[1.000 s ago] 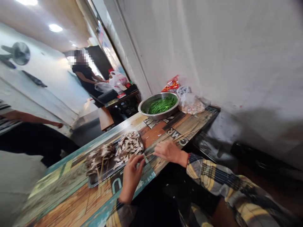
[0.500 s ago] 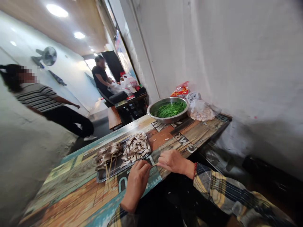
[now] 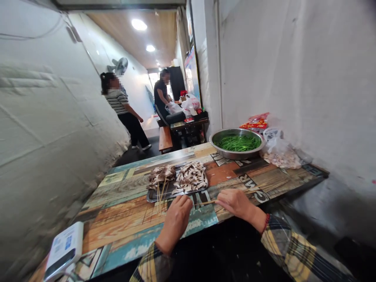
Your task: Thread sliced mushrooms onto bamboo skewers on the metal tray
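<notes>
My left hand [image 3: 177, 218] rests near the table's front edge with its fingers curled, touching the near end of a thin bamboo skewer [image 3: 205, 202]. My right hand [image 3: 235, 203] pinches the other end of that skewer. Just beyond both hands lies a dark metal tray [image 3: 152, 197]. A pile of sliced mushroom pieces [image 3: 191, 178] fills its right side. Skewered mushrooms [image 3: 160, 176] lie on its left side, their sticks pointing toward me.
A steel bowl of green chives [image 3: 237, 142] stands at the table's far right, with plastic bags [image 3: 280, 153] beside it against the wall. A white device with a QR code [image 3: 63, 248] sits at the near left corner. Two people [image 3: 125, 111] stand further down the aisle.
The view has swung left and levelled, showing the left wall and the white device. Both hands stay by the tray with the skewer between them. A person in a striped top has walked down the aisle.
</notes>
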The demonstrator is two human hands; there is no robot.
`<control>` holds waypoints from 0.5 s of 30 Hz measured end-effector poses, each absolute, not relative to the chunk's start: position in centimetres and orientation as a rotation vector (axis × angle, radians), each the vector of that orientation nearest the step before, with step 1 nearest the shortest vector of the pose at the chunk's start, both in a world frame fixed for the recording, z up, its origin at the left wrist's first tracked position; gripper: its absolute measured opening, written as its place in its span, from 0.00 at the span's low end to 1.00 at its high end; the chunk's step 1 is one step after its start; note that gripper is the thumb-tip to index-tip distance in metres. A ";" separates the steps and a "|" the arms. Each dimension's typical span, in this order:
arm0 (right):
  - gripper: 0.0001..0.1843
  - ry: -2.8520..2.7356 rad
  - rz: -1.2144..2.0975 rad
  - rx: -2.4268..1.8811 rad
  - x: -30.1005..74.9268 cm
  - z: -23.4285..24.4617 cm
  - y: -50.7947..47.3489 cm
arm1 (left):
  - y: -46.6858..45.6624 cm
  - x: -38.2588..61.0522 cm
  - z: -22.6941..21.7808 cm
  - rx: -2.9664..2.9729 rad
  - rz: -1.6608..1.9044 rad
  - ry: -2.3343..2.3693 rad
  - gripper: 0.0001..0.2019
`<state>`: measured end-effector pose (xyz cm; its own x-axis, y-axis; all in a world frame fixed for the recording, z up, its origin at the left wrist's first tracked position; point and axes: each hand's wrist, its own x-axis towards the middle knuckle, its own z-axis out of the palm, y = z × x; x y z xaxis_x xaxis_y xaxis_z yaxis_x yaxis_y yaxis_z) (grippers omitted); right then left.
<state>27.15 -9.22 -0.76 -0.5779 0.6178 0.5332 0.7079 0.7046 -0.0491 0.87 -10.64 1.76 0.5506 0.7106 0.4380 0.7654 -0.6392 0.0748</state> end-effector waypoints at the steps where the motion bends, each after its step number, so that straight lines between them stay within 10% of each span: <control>1: 0.19 -2.388 -0.237 -1.020 27.7 -1.0 -8.9 | -10.8 -0.1 1.7 -2.632 -0.688 -1.319 0.12; 15: 0.12 -2.355 -0.358 -1.364 34.1 -3.3 -3.1 | -15.3 -7.3 1.4 -2.356 -1.414 -2.053 0.13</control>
<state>34.15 -3.10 -3.29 -0.4474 0.7694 0.4558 0.8701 0.4924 0.0229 -7.33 -15.34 1.45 -0.0344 0.9226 0.3842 0.6881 -0.2570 0.6786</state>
